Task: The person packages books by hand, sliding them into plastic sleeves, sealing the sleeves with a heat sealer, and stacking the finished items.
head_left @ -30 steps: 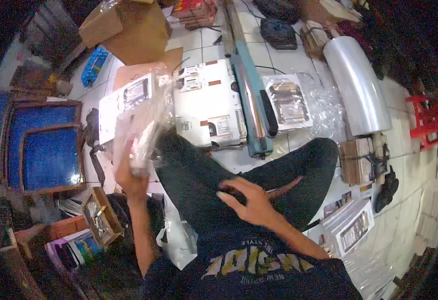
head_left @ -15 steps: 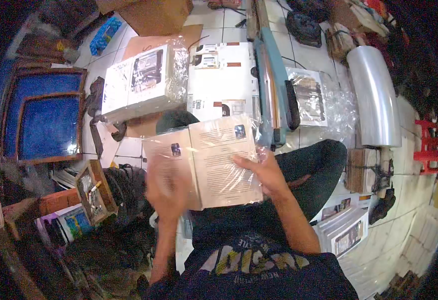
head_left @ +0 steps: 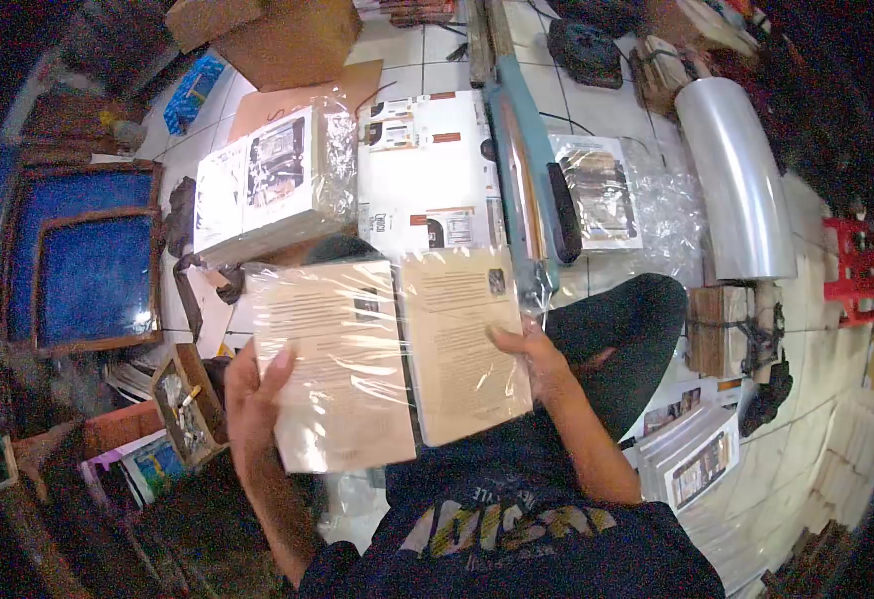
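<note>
Two tan books with printed text lie side by side in glossy clear plastic film, held over my lap. My left hand [head_left: 257, 394] grips the outer edge of the left book [head_left: 347, 384], thumb on top and fingers underneath. At the outer edge of the right book [head_left: 465, 374], my right hand [head_left: 532, 359] pinches with its thumb on the cover; its other fingers are mostly hidden. A narrow gap shows between the books. Just beyond them is a white printed board [head_left: 422, 170], and beside it a long teal bar device [head_left: 522, 150] with a black handle [head_left: 563, 213].
Plastic-wrapped stacks of books [head_left: 267, 185] stand front left, with another wrapped stack [head_left: 602, 195] right of the teal device. A large roll of clear film [head_left: 737, 180] lies farther right. Left are blue framed panels [head_left: 97, 270] and a wooden ashtray box [head_left: 189, 404]. A cardboard box [head_left: 287, 40] stands behind.
The books have come lower and spread apart, with a gap opening between them. My left hand has moved left and down to the left book's outer edge. The right hand stays at its edge.
</note>
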### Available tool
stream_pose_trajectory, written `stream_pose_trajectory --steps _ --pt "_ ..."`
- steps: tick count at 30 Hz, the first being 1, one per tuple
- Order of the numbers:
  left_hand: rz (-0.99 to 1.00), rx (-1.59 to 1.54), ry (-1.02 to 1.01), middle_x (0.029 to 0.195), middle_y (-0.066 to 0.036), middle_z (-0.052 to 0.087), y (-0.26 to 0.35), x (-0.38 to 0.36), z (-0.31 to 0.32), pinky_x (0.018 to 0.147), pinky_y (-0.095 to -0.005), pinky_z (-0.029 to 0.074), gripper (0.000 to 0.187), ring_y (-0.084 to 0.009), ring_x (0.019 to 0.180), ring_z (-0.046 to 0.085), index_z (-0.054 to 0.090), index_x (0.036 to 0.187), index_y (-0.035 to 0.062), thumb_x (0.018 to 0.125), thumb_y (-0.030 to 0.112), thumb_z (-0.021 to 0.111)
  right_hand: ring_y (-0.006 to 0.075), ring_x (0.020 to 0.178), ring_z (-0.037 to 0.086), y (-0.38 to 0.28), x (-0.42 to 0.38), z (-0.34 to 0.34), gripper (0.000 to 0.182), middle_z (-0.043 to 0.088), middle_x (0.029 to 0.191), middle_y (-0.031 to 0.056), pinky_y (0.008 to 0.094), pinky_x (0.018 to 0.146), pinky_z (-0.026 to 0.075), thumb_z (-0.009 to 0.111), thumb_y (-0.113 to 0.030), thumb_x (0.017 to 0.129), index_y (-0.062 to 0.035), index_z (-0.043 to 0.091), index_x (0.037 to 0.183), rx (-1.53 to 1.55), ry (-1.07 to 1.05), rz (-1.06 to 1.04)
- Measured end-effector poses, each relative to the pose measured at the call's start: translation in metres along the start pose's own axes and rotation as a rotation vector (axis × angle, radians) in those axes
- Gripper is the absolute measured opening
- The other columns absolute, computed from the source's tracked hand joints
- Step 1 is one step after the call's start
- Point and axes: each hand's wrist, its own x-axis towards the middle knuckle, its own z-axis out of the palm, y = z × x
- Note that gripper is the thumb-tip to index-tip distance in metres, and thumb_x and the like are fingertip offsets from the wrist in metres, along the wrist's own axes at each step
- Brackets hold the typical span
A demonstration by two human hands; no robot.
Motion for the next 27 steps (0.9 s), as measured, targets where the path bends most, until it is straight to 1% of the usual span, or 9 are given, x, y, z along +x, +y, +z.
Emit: stream_pose_trajectory --steps 5,7,9,13,14,15,21,25,27 --pt "0.086 -0.044 0.069 0.099 -0.009 0.067 0.04 -0.005 0.008 0.078 -0.0267 0.048 0.033 -0.014 0.086 0.062 0.061 0.113 -0.0036 0.089 0.019 0.062 0.0231 0.097 0.064 0.002 -0.016 -0.016 0.048 0.064 0.112 0.0131 0.0389 0.086 0.052 0.074 -0.013 0.08 0.0005 0.054 0.121 0.029 -0.027 -0.014" --pt "0.046 0.138 0.092 0.098 -0.009 0.067 0.034 0.008 0.01 0.077 -0.0265 0.048 0.035 -0.0143 0.084 0.062 0.061 0.113 -0.0034 0.089 0.022 0.063 0.0229 0.094 0.065 -0.003 -0.027 -0.025 0.05 0.066 0.109 0.0126 0.0372 0.086 0.051 0.078 -0.016 0.077 0.0009 0.056 0.119 -0.274 0.17 -0.051" --pt "-0.099 0.203 -0.042 0.098 -0.01 0.068 0.016 0.026 0.019 0.076 -0.0263 0.048 0.039 -0.0142 0.084 0.062 0.061 0.114 -0.0037 0.09 0.027 0.064 0.0214 0.089 0.065 -0.021 -0.053 -0.032 0.046 0.068 0.103 0.0111 0.0344 0.08 0.052 0.079 -0.018 0.076 0.0002 0.061 0.114 -0.262 0.219 -0.142" --pt "-0.137 0.077 -0.303 0.101 -0.01 0.067 -0.023 0.056 0.067 0.078 -0.0282 0.048 0.042 -0.0133 0.089 0.06 0.06 0.116 -0.0062 0.092 0.028 0.062 0.0163 0.078 0.066 -0.077 -0.076 -0.079 0.036 0.069 0.094 0.0077 0.0305 0.071 0.053 0.077 -0.023 0.078 -0.0006 0.066 0.105 -0.552 0.414 -0.104" --pt "-0.127 0.058 -0.345 0.101 -0.01 0.067 -0.034 0.072 0.081 0.079 -0.0284 0.048 0.043 -0.0135 0.088 0.06 0.06 0.115 -0.0076 0.092 0.029 0.062 0.0145 0.076 0.066 -0.092 -0.068 -0.082 0.035 0.069 0.092 0.0071 0.0296 0.067 0.053 0.077 -0.024 0.079 -0.0006 0.066 0.103 -0.682 0.592 -0.081" --pt "-0.111 0.041 -0.385 0.1 -0.011 0.067 -0.042 0.09 0.094 0.079 -0.0286 0.048 0.045 -0.0136 0.088 0.06 0.059 0.114 -0.009 0.092 0.03 0.062 0.0147 0.072 0.066 -0.111 -0.061 -0.09 0.034 0.069 0.09 0.0072 0.0292 0.064 0.053 0.077 -0.024 0.079 -0.0008 0.066 0.102 -0.658 0.468 -0.186" --pt "-0.033 -0.112 -0.361 0.092 -0.01 0.067 -0.057 0.224 0.164 0.069 -0.0291 0.05 0.044 -0.0146 0.075 0.061 0.061 0.106 -0.0096 0.091 0.032 0.064 0.0163 0.077 0.066 -0.212 0.032 -0.103 0.036 0.068 0.096 0.0099 0.0302 0.067 0.055 0.073 -0.017 0.082 0.0035 0.061 0.11 -0.81 0.523 -0.378" --pt "-0.111 -0.184 -0.292 0.089 -0.009 0.066 -0.041 0.251 0.18 0.066 -0.0282 0.05 0.042 -0.0139 0.073 0.061 0.062 0.102 -0.0086 0.091 0.031 0.063 0.0162 0.08 0.066 -0.245 0.073 -0.107 0.036 0.067 0.098 0.0103 0.0296 0.071 0.054 0.072 -0.016 0.083 0.0043 0.06 0.111 -0.814 0.422 -0.493" --pt "-0.021 -0.245 -0.325 0.088 -0.008 0.066 -0.042 0.252 0.18 0.061 -0.0267 0.049 0.041 -0.0123 0.068 0.06 0.062 0.101 -0.0079 0.091 0.031 0.063 0.0161 0.082 0.066 -0.252 0.089 -0.119 0.036 0.067 0.099 0.0103 0.0294 0.072 0.054 0.071 -0.016 0.083 0.0045 0.06 0.111 -0.844 0.398 -0.485"
